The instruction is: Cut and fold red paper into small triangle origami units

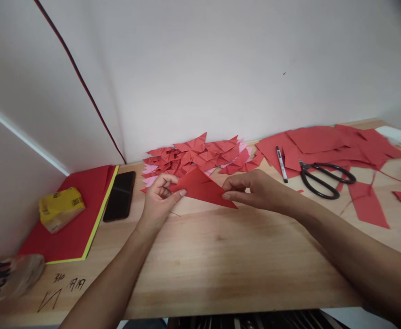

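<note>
A red sheet of paper folded into a triangle (203, 188) is held above the wooden table, its peak pointing away from me. My left hand (162, 194) pinches its left corner between thumb and fingers. On the opposite side, my right hand (246, 188) grips the right edge near the lower corner. Just behind the triangle lies a heap of folded red paper pieces (193, 153), with some pink ones (148, 176) among them. The triangle covers part of that heap.
Right of the hands lie a marker (281, 164), black-handled scissors (327, 179) and red paper sheets (323, 141) against the wall. At left are a phone (120, 196), a red paper stack (73, 237), a yellow package (61, 208) and a plastic bottle (11, 276).
</note>
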`<state>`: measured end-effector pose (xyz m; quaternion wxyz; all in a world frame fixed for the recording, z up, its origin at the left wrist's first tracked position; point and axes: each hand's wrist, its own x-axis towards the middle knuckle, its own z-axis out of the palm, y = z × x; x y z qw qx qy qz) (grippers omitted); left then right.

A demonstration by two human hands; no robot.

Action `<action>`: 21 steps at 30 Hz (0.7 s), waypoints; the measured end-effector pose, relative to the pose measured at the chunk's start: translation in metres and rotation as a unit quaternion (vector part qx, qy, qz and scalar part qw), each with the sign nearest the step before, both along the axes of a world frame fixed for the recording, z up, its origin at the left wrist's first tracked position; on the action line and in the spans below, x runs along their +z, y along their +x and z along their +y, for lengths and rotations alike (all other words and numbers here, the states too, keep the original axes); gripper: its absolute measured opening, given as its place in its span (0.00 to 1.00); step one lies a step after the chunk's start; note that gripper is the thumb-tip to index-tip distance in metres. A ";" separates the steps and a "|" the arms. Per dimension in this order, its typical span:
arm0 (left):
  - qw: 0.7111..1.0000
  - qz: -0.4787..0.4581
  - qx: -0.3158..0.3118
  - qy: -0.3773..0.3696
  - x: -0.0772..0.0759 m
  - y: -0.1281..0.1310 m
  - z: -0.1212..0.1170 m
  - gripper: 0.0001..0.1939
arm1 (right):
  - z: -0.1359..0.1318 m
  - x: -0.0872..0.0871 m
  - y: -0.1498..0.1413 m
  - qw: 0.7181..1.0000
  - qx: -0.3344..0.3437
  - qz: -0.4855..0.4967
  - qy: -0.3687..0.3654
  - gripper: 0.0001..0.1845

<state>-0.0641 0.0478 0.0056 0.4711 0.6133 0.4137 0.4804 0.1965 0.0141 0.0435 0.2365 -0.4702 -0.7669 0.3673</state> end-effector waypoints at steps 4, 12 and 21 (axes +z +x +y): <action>0.988 -0.120 -0.067 -0.064 -0.001 0.008 -0.002 0.21 | 0.001 -0.006 -0.002 1.000 -0.025 0.004 0.017 0.16; 0.933 -0.261 -0.092 -0.231 -0.012 0.022 -0.017 0.15 | 0.003 -0.017 -0.011 0.993 -0.060 0.090 -0.052 0.18; 0.969 -0.096 -0.084 -0.210 -0.012 0.036 -0.042 0.13 | -0.004 -0.030 -0.029 0.983 -0.027 0.121 -0.138 0.19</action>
